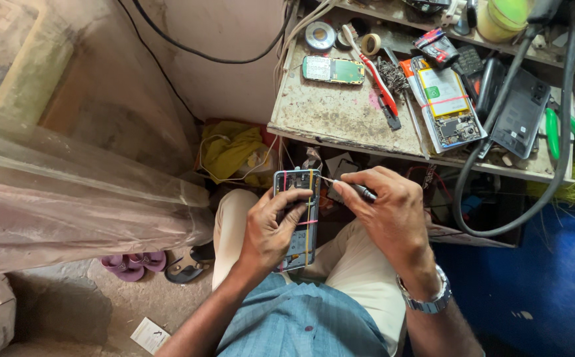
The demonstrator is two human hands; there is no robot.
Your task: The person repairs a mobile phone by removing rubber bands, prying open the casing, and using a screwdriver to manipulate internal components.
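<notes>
My left hand (271, 228) grips an opened phone (299, 218) with its back cover off, held upright over my lap, a yellow band and a pink band wrapped around it. My right hand (387, 208), a metal watch on its wrist, pinches a thin screwdriver (350, 187) whose tip touches the phone's upper right edge. Both hands sit just below the front edge of a worn workbench (340, 116).
The workbench holds a green circuit board (332, 70), a red-handled toothbrush (375, 76), another opened phone with a pink band (447, 106), a dark phone back cover (520, 112), green-handled pliers (565, 131), tape rolls. A thick black cable (499, 225) loops at right. Plastic sheeting (69, 192) covers the left; pink sandals (134, 264) lie on the floor.
</notes>
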